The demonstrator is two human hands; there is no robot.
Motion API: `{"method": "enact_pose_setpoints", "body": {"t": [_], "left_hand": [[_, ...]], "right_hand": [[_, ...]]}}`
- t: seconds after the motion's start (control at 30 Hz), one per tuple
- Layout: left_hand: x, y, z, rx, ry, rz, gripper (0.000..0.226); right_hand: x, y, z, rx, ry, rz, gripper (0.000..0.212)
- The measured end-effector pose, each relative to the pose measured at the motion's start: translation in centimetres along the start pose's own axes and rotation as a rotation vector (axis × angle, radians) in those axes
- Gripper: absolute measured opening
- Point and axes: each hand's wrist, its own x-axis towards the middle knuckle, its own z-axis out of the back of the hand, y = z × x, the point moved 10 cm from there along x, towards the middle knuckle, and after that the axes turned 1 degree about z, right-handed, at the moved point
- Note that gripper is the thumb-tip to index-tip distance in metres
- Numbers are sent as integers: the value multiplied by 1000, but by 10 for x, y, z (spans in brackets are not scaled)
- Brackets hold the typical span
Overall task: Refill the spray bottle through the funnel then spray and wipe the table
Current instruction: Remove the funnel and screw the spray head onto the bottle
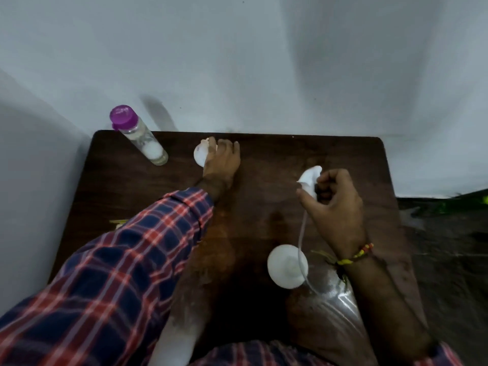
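Observation:
My right hand is closed on the white spray head above the right part of the dark wooden table. Its thin clear dip tube hangs down towards me. The tube passes over a white round funnel-like piece near the front. A clear plastic bottle lies partly under my right forearm. My left hand reaches to the table's back edge, thumb and palm around a small white round object; most of that object is hidden.
A clear bottle with a purple cap stands at the table's back left corner. A pale wall runs right behind and to the left of the table. A white cylinder shows near my body. Dark floor lies to the right.

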Motion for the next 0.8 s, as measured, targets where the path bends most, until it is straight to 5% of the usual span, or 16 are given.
{"method": "enact_pose_setpoints", "body": {"t": [0.23, 0.5, 0.6, 0.8], "left_hand": [[-92, -52, 17, -762, 102, -109, 83], [-200, -118, 38, -1189, 325, -348, 99], [-214, -126, 33, -1421, 293, -246, 86], [-223, -134, 16, -1455, 83, -45, 48]], "right_hand": [[-5, 2, 34, 211, -130, -46, 40], [-14, 18, 74, 444, -234, -41, 39], [-15, 23, 80, 668, -244, -88, 35], [-14, 13, 88, 1004, -266, -225, 36]]}}
